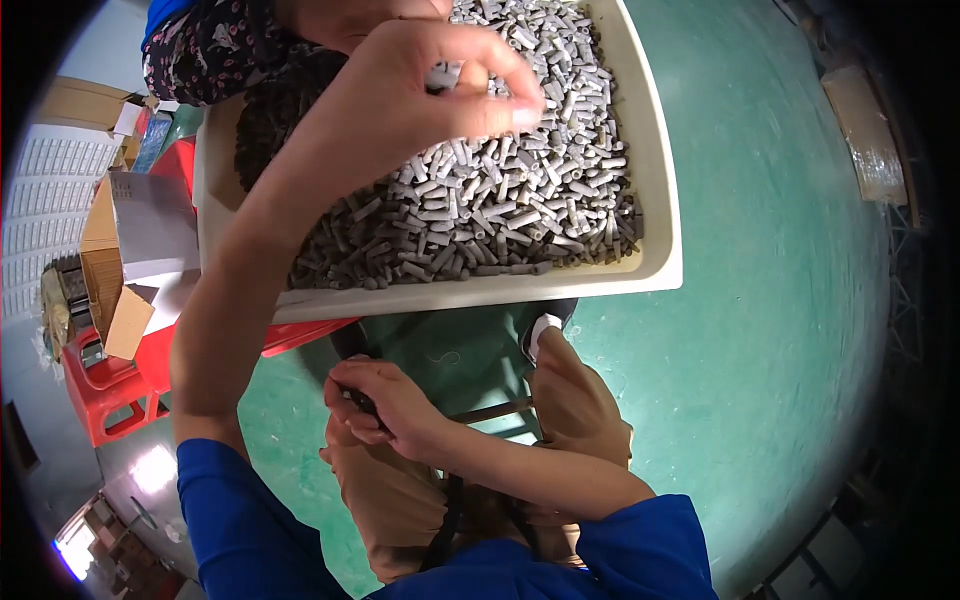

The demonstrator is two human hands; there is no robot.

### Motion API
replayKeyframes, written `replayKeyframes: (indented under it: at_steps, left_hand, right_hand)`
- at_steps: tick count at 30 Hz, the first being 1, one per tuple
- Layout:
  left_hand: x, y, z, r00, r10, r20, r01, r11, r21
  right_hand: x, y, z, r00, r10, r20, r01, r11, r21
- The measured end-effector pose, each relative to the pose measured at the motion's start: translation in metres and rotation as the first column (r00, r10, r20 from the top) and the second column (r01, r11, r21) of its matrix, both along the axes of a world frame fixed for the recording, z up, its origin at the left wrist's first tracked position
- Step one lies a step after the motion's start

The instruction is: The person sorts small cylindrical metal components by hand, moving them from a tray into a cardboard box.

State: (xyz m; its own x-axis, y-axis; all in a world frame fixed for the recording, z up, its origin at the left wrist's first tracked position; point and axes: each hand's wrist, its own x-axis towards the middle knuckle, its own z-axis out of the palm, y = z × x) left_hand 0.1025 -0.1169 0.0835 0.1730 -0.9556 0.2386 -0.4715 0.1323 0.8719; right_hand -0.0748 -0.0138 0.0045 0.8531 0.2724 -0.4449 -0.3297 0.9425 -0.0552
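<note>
A cream-coloured tray [662, 250] is heaped with small grey tube-like pieces [490, 215], some showing hollow ends. My left hand [430, 85] hangs over the heap, slightly blurred. Its fingers curl round so that thumb and fingertip come together; what is between them, if anything, I cannot make out. Low in front of my lap, my right hand [390, 405] is closed, palm side partly hidden. A small dark object [358, 401] shows between its fingers and thumb.
Another person's hand [350, 18] and floral sleeve [215, 50] reach over the tray's far left corner. Red stools [105, 390] and an open cardboard box [125, 310] stand left. A wrapped carton [866, 135] lies far right on the green floor [770, 220].
</note>
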Motion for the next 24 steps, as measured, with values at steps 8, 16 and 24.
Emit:
replayKeyframes:
  at_steps: [8, 16, 24]
  left_hand:
    - [-0.010, -0.001, -0.001, 0.961, 0.088, 0.262, -0.121, 0.986, 0.114]
    - [0.022, 0.009, 0.007, 0.685, -0.071, -0.726, 0.283, 0.943, 0.174]
    - [-0.014, 0.000, -0.016, 0.834, 0.057, 0.549, 0.022, 0.990, -0.136]
  right_hand:
    - [-0.001, -0.001, 0.000, 1.000, -0.002, 0.015, 0.002, 1.000, 0.021]
    - [0.001, 0.006, 0.000, 1.000, 0.020, 0.007, -0.020, 1.000, 0.022]
    - [0.001, 0.001, 0.001, 1.000, 0.004, -0.026, -0.002, 0.998, 0.059]
